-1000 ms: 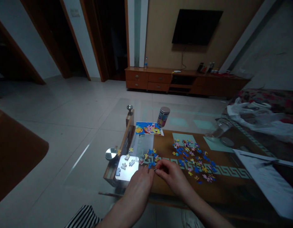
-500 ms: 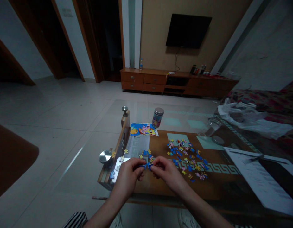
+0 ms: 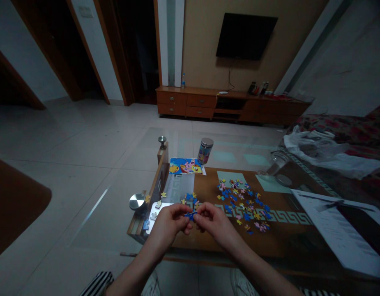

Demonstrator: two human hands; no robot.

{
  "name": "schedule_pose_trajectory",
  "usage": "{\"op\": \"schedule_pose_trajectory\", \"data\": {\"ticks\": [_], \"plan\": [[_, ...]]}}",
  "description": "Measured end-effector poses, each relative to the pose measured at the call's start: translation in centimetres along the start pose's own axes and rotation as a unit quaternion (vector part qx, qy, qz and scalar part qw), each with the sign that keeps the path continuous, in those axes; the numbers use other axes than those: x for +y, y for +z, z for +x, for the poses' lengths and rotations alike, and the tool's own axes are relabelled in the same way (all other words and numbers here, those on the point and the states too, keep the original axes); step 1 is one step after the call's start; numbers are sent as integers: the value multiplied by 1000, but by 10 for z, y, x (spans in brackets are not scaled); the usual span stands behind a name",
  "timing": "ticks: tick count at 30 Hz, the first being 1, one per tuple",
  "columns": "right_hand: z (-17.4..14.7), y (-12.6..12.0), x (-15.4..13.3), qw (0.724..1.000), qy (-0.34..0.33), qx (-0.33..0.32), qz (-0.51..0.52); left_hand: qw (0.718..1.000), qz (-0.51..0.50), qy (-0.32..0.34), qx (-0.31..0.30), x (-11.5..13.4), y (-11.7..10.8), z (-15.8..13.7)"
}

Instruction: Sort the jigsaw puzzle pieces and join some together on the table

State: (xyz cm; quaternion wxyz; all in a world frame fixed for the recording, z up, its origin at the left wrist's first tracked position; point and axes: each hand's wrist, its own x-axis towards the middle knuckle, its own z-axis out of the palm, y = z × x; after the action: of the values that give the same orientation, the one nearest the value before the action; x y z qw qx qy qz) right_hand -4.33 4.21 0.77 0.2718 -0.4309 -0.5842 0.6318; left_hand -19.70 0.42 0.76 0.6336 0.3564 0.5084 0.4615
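My left hand (image 3: 173, 222) and my right hand (image 3: 210, 218) meet over the near side of the glass table, each pinching a small blue jigsaw piece. The blue jigsaw pieces (image 3: 190, 215) touch or overlap between my fingertips; whether they interlock I cannot tell. Just beyond lies a small group of blue and yellow pieces (image 3: 192, 198). A wide scatter of loose jigsaw pieces (image 3: 243, 201) spreads to the right. At the back left lies a colourful cartoon picture sheet (image 3: 185, 166), beside an upright printed tin (image 3: 205, 151) with a metal lid.
Several pieces (image 3: 159, 204) lie along the table's left side, some by a white sheet (image 3: 150, 224). On the right are printed papers (image 3: 337, 234), a dark phone-like object (image 3: 362, 230), a clear jar (image 3: 276, 163) and a plastic bag (image 3: 325, 152). A round metal knob (image 3: 137, 201) stands left.
My hands have drawn slightly closer, and the blue pieces that were a little apart now meet. The view has shifted slightly.
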Motion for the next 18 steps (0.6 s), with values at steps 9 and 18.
{"op": "schedule_pose_trajectory", "data": {"ticks": [9,18], "plan": [[0,0,1,999,13,8,-31,1000,-4,-14,-5,1,0,0],[-2,1,-4,1000,20,5,-12,1000,15,-1,2,-4,1,2]]}}
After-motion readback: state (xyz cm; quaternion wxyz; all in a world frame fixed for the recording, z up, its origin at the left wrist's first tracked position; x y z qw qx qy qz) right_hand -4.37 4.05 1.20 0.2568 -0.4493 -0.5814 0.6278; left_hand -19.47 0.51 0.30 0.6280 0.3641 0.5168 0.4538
